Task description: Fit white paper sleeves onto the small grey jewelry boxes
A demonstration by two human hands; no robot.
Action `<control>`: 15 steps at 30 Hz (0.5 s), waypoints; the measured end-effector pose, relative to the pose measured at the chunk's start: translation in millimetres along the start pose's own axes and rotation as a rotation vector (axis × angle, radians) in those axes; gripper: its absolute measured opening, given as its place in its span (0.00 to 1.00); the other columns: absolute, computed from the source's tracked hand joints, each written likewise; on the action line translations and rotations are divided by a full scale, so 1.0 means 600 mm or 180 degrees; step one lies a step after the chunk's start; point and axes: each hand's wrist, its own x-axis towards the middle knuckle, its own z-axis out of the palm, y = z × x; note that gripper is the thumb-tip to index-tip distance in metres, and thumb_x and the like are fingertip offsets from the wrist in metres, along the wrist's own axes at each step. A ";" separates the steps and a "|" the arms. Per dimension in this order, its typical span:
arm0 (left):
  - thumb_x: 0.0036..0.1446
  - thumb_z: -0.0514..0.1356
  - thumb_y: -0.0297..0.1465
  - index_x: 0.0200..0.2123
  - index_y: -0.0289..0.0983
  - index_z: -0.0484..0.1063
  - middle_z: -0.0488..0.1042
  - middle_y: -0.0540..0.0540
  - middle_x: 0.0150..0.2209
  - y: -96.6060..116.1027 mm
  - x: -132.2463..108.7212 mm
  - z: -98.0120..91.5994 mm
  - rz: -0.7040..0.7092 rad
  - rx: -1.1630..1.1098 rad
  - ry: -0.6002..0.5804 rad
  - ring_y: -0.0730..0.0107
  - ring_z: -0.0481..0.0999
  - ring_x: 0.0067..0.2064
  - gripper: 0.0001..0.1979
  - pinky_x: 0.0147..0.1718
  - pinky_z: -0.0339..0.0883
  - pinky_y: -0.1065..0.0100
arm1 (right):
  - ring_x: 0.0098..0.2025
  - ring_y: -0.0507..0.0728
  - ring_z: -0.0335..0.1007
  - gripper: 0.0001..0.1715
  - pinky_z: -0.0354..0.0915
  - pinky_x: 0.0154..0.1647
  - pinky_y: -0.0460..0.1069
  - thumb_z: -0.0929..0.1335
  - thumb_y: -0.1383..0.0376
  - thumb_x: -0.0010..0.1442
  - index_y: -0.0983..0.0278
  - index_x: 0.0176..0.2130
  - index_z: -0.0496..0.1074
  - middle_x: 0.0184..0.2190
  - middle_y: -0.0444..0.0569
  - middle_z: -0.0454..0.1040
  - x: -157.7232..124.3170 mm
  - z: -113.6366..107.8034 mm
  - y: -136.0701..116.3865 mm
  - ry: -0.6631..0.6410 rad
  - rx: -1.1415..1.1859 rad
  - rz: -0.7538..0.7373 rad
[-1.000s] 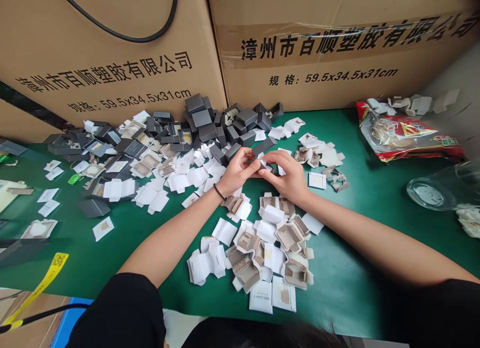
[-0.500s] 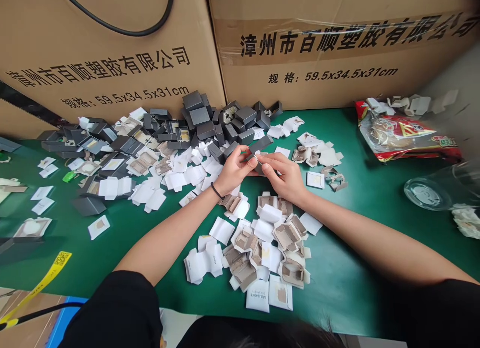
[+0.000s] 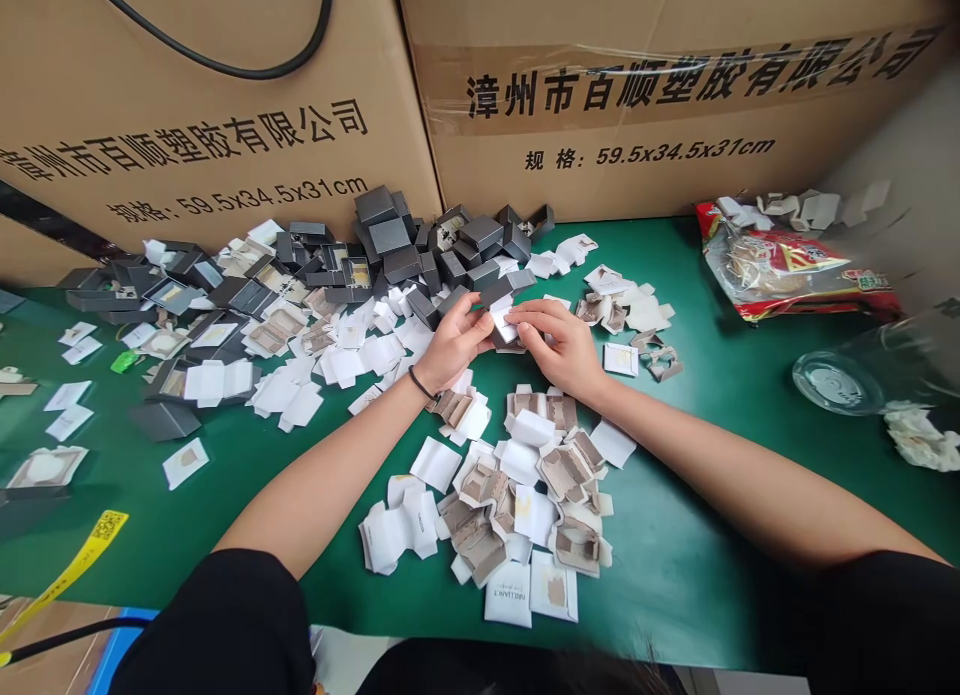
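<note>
Holding an open black box (image 3: 504, 290) over the table (image 3: 712, 415), nearer its far edge than its near edge, the left hand (image 3: 454, 347) grips one side with its fingers. The fingers of the right hand (image 3: 561, 351) touch a white insert (image 3: 500, 318) at the box; whether they pinch it cannot be told. Card trays (image 3: 480, 547), white and grey-brown, lie between the forearms toward the near edge. A pile of black boxes (image 3: 388, 237) stands along the far edge, before the cartons (image 3: 637, 190). Toward the far right corner lies a red package (image 3: 802, 260); a clear cup (image 3: 836, 385) lies by the right edge.
</note>
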 end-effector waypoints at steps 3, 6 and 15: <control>0.52 0.62 0.38 0.38 0.36 0.64 0.70 0.50 0.36 0.000 -0.001 -0.001 -0.0060 -0.0014 -0.0034 0.72 0.71 0.39 0.15 0.44 0.68 0.62 | 0.47 0.57 0.70 0.15 0.66 0.48 0.54 0.60 0.61 0.63 0.61 0.39 0.75 0.40 0.51 0.75 0.001 -0.003 0.001 -0.0046 -0.0089 -0.0108; 0.52 0.62 0.36 0.36 0.36 0.63 0.69 0.51 0.34 0.002 0.001 -0.001 -0.0105 -0.0164 0.0000 0.74 0.70 0.37 0.13 0.44 0.69 0.61 | 0.48 0.57 0.69 0.15 0.66 0.49 0.54 0.61 0.61 0.63 0.60 0.39 0.75 0.42 0.50 0.74 0.003 -0.005 0.002 -0.0186 0.0033 -0.0093; 0.51 0.62 0.36 0.42 0.37 0.66 0.72 0.49 0.35 0.005 0.000 -0.003 -0.0297 -0.0285 -0.0097 0.69 0.75 0.36 0.16 0.40 0.72 0.58 | 0.28 0.51 0.65 0.11 0.63 0.28 0.47 0.66 0.57 0.56 0.62 0.36 0.65 0.27 0.42 0.69 0.006 0.004 0.025 -0.0039 0.1109 0.1424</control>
